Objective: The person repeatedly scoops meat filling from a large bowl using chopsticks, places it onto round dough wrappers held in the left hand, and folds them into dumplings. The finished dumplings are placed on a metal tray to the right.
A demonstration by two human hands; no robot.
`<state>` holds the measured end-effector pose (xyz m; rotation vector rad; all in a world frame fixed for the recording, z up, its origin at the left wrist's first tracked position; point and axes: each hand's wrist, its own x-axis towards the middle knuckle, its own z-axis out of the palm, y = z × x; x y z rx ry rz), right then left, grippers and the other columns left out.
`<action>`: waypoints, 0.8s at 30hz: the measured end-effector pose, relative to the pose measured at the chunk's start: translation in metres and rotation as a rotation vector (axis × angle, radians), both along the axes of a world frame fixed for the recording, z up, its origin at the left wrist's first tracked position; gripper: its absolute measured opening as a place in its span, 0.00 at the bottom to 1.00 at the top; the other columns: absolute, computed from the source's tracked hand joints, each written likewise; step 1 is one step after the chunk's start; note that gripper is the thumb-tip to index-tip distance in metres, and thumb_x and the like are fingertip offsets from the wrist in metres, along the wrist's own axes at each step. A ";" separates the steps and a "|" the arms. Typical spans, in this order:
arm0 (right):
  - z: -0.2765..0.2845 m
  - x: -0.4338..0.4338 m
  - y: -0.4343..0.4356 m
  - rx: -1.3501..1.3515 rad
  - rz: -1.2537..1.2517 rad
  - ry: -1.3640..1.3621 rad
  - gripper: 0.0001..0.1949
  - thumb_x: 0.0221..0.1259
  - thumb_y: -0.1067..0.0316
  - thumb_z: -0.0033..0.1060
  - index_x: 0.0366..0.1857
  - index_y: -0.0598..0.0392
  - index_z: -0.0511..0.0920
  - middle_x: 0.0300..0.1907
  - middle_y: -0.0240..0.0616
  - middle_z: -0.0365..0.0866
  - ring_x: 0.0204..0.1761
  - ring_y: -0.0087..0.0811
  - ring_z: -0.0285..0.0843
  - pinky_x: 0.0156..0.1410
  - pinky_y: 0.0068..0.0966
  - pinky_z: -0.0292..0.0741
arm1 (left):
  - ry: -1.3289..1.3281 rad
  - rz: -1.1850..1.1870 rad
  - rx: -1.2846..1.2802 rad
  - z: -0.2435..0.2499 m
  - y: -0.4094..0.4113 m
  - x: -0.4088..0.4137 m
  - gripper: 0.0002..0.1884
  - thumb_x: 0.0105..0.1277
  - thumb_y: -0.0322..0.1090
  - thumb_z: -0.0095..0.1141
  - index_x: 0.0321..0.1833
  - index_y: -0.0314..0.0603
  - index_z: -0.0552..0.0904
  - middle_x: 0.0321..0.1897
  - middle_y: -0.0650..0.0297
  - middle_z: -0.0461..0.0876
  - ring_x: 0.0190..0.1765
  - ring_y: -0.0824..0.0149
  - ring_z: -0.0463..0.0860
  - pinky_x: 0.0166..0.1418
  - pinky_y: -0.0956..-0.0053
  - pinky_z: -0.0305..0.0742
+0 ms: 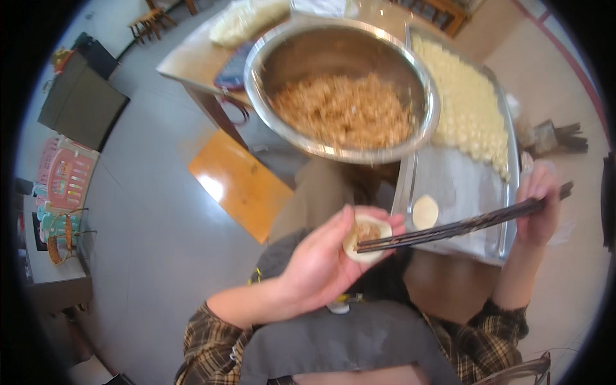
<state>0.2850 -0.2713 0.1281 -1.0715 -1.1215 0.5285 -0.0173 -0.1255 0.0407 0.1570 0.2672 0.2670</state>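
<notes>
My left hand (327, 257) is palm up, with a round dumpling wrapper (368, 255) lying on its palm and fingers. A small heap of minced filling (366, 232) sits on the wrapper. In my right hand (539, 202) is a pair of dark chopsticks (462, 227); their tips touch the filling. Beyond my hands stands a large steel bowl (342, 155) holding more filling (346, 113). To its right, a long metal tray (457, 185) carries rows of small pale dumplings (464, 96), and one bare wrapper (425, 211) lies at its near end.
A plastic bag (248, 19) and a dark blue object (236, 67) lie on the table (192, 62) behind the bowl. An orange wooden stool (240, 185) stands left of my legs. Past the tray's right side is a container of dark sticks (546, 137), partly blurred.
</notes>
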 end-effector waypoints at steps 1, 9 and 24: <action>0.003 -0.006 0.003 -0.040 -0.054 -0.082 0.17 0.72 0.59 0.53 0.24 0.57 0.73 0.26 0.36 0.67 0.22 0.26 0.68 0.26 0.20 0.69 | 0.002 0.007 0.018 0.003 -0.001 -0.001 0.22 0.79 0.48 0.36 0.59 0.34 0.72 0.66 0.49 0.70 0.69 0.54 0.70 0.74 0.58 0.64; 0.028 -0.028 0.009 0.049 -0.013 -0.055 0.16 0.68 0.61 0.59 0.21 0.58 0.74 0.25 0.37 0.69 0.20 0.28 0.71 0.26 0.23 0.71 | 0.034 0.082 0.039 0.030 -0.012 -0.018 0.22 0.80 0.46 0.32 0.59 0.34 0.71 0.65 0.52 0.70 0.68 0.56 0.71 0.73 0.61 0.66; 0.011 -0.060 0.115 -0.378 -0.298 -0.180 0.14 0.61 0.57 0.69 0.33 0.60 0.85 0.27 0.31 0.82 0.27 0.18 0.77 0.31 0.15 0.72 | -0.101 0.245 0.065 0.051 -0.052 -0.043 0.31 0.79 0.53 0.31 0.68 0.28 0.62 0.70 0.45 0.64 0.72 0.51 0.65 0.76 0.57 0.61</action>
